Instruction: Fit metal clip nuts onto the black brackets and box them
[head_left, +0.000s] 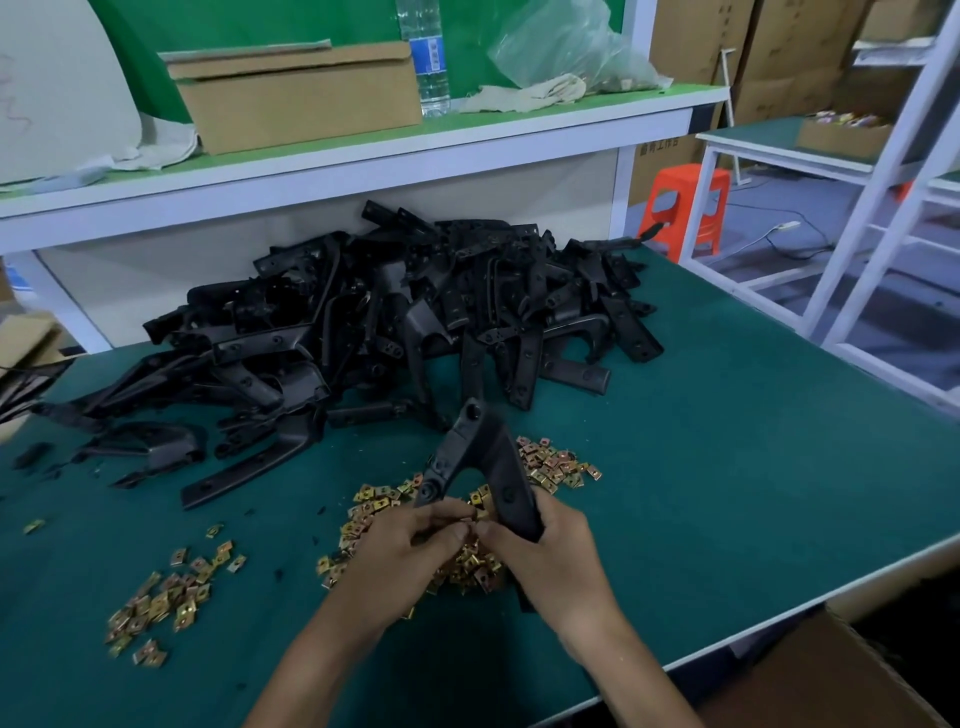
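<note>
both hands up front: right hand (545, 551) wraps one leg of a black bracket (483, 457), left hand (410, 545) pinches what looks like a clip nut (466, 514) at the other leg's tip. bracket pile (395, 312) lies well beyond the grip, cardboard box (831, 670) below-right of it. nut heap (556, 465) directly under the grip, smaller scatter (166, 597) off left. advice: square the nut's slot on the leg edge, brace with the right, push until the holes line up.

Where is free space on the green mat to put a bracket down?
Free: the mat right of the central clip nuts, up to its edges; a smaller patch between them and the left nut heap. Crowded: the bracket pile behind.
</note>
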